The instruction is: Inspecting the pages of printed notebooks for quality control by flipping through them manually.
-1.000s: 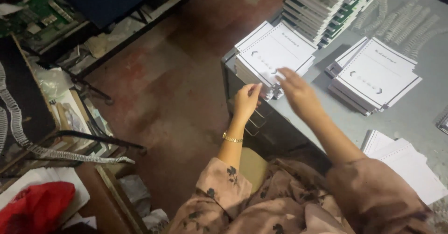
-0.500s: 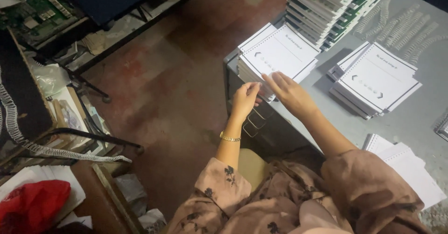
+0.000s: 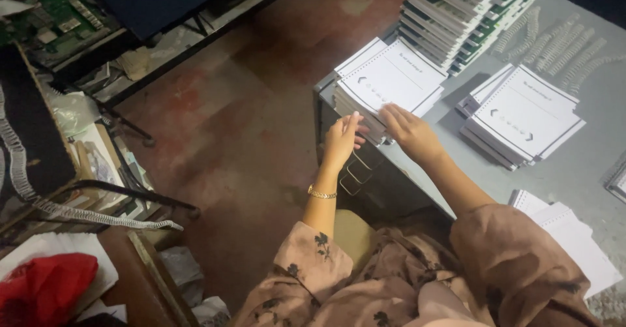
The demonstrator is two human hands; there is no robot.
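Booklet stack (image 3: pixel 389 79) sits at the near-left corner of the grey table (image 3: pixel 587 164), white covers w/ punched holes along the edge. We have both hands at its front edge. Our left hand (image 3: pixel 342 139) – fingers curled, thumb side against the stack's lower corner, touching the page edges; can't tell if it's actually pinching any. Our right hand (image 3: pixel 409 131) lies palm-down, fingers bent over the front edge of the same stack, loosely closed on it. A gold bracelet (image 3: pixel 321 193) is on the left wrist. A second booklet stack (image 3: pixel 525 115) lies to the right, apart. A tall pile of bound books (image 3: pixel 469 11) stands behind – wire coils (image 3: pixel 561 43) beside it.
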